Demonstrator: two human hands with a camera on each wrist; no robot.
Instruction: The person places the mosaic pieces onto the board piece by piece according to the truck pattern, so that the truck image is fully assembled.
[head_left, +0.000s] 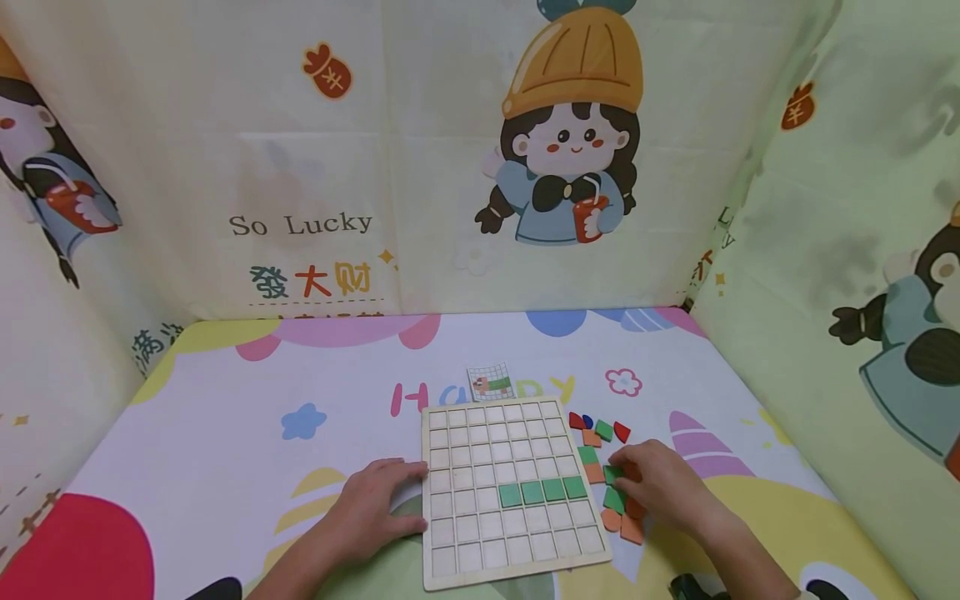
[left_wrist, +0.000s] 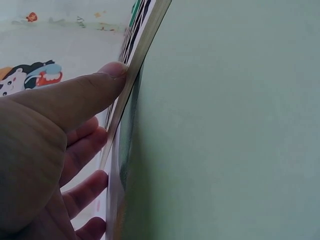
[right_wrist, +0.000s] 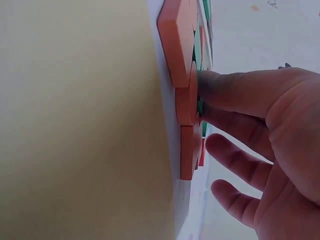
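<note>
Grid board (head_left: 501, 452) btwn hands (head_left: 377, 510), w/ 4 grn tiles (head_left: 532, 492).

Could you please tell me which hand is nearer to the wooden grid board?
The left hand: its fingers touch the left edge of the wooden grid board. The right hand is beyond the right edge, at the loose green and orange pieces.

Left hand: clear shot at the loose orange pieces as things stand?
Probably not: the left hand is at the grid board's left edge, the orange pieces lie past its right edge, and the right hand is in among them.
</note>
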